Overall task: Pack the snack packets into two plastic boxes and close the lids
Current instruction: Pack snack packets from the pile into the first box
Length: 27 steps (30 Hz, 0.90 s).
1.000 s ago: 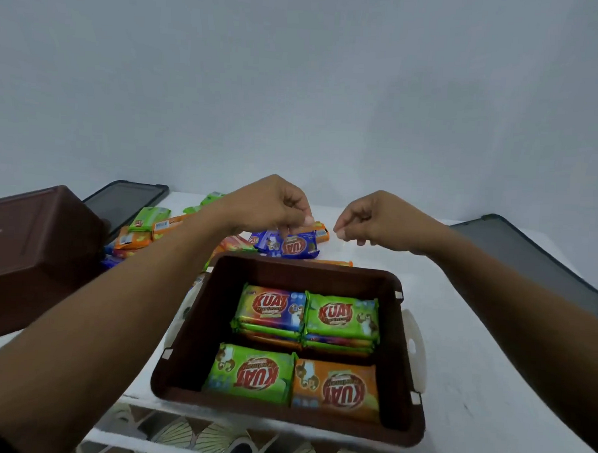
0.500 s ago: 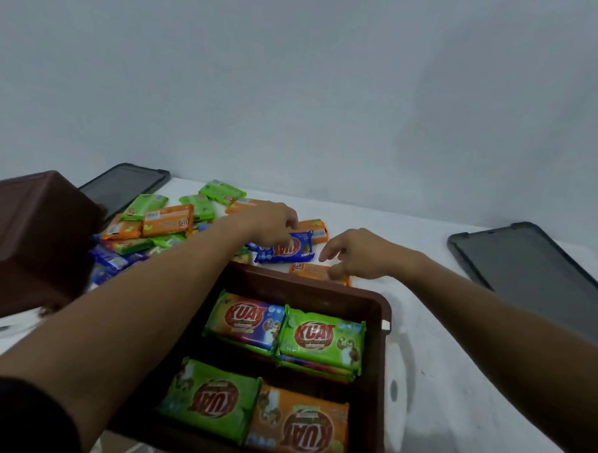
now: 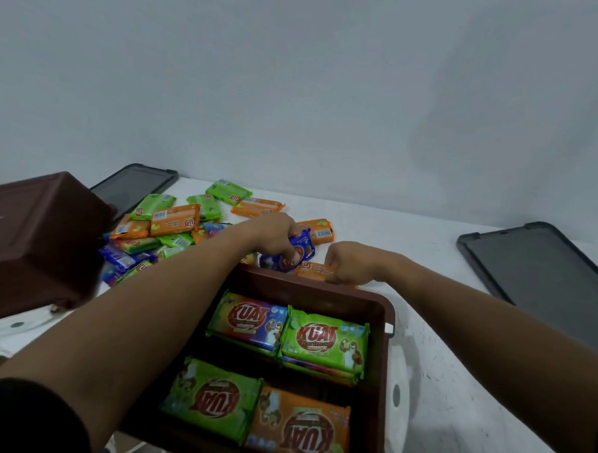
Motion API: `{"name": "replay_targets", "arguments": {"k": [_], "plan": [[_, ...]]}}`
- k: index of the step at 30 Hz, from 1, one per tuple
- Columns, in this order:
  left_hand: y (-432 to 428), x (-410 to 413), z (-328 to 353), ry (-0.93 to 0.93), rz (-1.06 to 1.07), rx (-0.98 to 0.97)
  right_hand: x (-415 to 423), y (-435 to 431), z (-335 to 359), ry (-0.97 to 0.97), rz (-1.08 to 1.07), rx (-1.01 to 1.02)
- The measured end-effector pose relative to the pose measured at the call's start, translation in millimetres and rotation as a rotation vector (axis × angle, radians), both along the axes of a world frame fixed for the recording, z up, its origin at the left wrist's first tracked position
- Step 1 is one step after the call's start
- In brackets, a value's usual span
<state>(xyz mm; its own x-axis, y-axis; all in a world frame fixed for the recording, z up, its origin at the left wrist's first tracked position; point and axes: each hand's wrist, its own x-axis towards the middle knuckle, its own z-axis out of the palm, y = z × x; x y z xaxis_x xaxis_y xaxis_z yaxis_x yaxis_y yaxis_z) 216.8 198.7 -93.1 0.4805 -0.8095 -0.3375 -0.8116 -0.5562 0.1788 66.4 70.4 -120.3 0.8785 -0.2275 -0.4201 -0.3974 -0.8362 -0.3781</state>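
An open brown plastic box sits in front of me with several snack packets stacked inside it. Just beyond its far rim, my left hand grips a blue packet. My right hand pinches an orange packet lying on the white table. A loose pile of green, orange and blue packets is spread to the back left. A second brown box stands upside down at the left.
Two dark grey lids lie flat on the table, one at the back left and one at the right. A pale wall rises right behind the table. Bare white tabletop lies right of the open box.
Both hands have dropped from above the box to the table behind it. The left closed on the blue packet and the right on the orange one. My view has tilted closer.
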Motion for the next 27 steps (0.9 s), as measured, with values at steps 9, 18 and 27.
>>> {"name": "replay_targets", "arguments": {"k": [9, 18, 27], "plan": [[18, -1, 28, 0.391, 0.25, -0.429, -20, -15, 13, -0.144, -0.441, 0.608], [40, -15, 70, 0.309, 0.142, -0.538, -36, 9, 84, -0.353, -0.557, 0.66], [95, -11, 75, 0.083, -0.218, -0.535, -85, 70, 106, -0.416, -0.328, 0.29]]}}
